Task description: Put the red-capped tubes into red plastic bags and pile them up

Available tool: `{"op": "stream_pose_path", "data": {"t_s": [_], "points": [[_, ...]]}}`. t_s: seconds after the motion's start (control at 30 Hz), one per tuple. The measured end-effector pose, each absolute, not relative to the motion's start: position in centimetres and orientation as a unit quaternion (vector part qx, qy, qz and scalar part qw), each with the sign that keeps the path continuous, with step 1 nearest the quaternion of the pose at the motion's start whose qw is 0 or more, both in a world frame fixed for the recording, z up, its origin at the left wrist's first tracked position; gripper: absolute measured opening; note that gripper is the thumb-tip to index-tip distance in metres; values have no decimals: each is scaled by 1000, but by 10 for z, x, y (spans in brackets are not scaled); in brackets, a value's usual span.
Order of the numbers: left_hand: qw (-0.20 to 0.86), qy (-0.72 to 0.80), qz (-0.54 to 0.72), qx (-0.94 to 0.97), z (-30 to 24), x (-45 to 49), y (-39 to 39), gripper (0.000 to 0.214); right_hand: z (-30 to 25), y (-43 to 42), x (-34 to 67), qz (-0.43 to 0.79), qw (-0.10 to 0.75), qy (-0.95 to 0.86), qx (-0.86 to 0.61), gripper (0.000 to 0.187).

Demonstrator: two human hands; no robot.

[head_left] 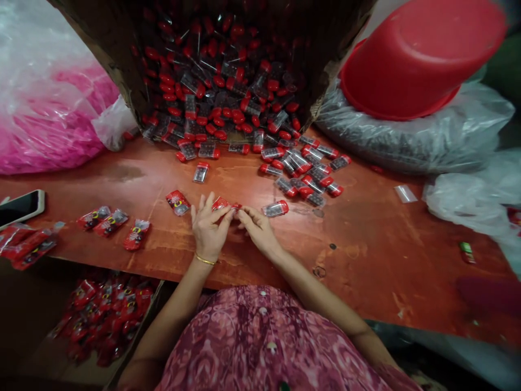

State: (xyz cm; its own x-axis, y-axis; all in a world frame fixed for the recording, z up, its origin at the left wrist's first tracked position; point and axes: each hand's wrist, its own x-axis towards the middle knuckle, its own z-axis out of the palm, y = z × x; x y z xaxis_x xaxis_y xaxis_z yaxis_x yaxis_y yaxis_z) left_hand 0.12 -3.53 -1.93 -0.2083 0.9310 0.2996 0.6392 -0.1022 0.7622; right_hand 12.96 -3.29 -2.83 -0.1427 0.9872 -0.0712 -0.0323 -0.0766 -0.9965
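Observation:
My left hand (207, 228) and my right hand (257, 228) meet at the middle of the reddish wooden table (366, 244). Both pinch a small red packet (223, 204) between their fingertips. A clear little case with a red cap (275, 208) lies just right of my right hand. Another red packet (178, 202) lies just left of my left hand. Many more red-capped cases (301, 168) spill from a tipped cardboard box (220, 76) at the back.
Finished red packets (109, 222) lie at the left, and more fill a box under the table (101, 315). A phone (20, 206) rests at the left edge. A pink-filled plastic bag (49, 108), a red basin (419, 54) and grey bags (407, 136) crowd the back.

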Motion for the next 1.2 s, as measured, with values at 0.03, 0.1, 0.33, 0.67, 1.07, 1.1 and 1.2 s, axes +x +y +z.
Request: {"op": "stream_pose_path", "data": {"t_s": [0.03,0.1,0.33,0.67,1.07,1.1,1.2], "points": [[166,640,434,612,-16,4,-37,14,-26,-30,127,576,462,-487,-466,30],[177,638,452,598,-11,8,-39,20,-21,-25,125,574,483,-467,-468,31],[609,581,448,299,1,18,-45,49,-17,-30,135,478,553,-461,-503,26],[727,497,438,178,10,28,-40,39,-21,-40,142,453,560,-479,-502,22],[560,568,526,295,-16,42,-43,33,-30,-39,141,415,503,-541,-531,40],[582,554,526,280,-13,42,-43,33,-30,-38,143,393,494,-559,-537,39],[653,522,505,215,-6,40,-42,36,-26,-32,153,326,434,-615,-572,38]]}}
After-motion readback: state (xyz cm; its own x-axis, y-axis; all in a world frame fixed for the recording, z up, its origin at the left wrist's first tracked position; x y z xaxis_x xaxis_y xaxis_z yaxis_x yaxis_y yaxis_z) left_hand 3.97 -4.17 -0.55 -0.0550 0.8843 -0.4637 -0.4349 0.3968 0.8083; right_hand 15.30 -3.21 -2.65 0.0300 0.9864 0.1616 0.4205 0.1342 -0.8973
